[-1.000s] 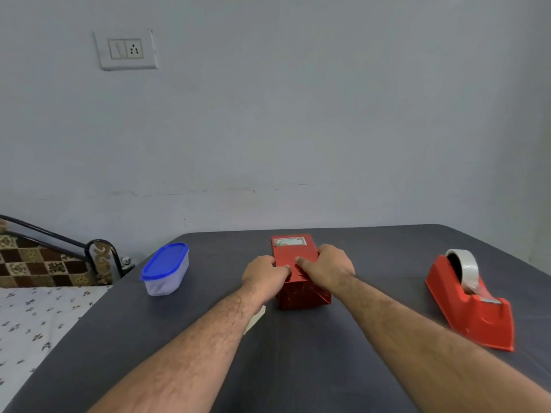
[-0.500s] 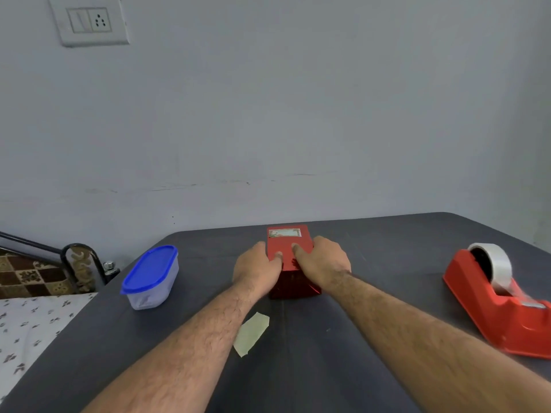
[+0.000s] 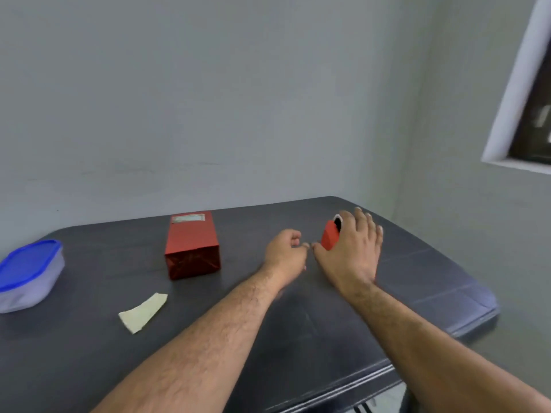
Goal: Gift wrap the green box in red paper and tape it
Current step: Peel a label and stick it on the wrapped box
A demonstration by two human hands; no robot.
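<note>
1. Grey wall behind, dark table [image 3: 298, 338] in front of you.
2. Wrapped box [image 3: 190, 244] lies flat left of centre, well apart from both hands. Long axis runs away from you toward the wall; folded end faces you.
3. Progress: red paper covers every side shown; a pale patch, perhaps tape or a label, sits at the far end. No green shows. Near end folds look closed; tape there cannot be confirmed. More taping likely remains.
4. Your right hand [image 3: 353, 251] rests fingers spread over the red tape dispenser [image 3: 329, 238].
5. Your left hand [image 3: 284, 253] is loosely curled beside it; whether it pinches tape, you cannot tell.
6. Outward: paper scrap [image 3: 143, 312] near left; blue-lidded container [image 3: 28, 274] far left.
</note>
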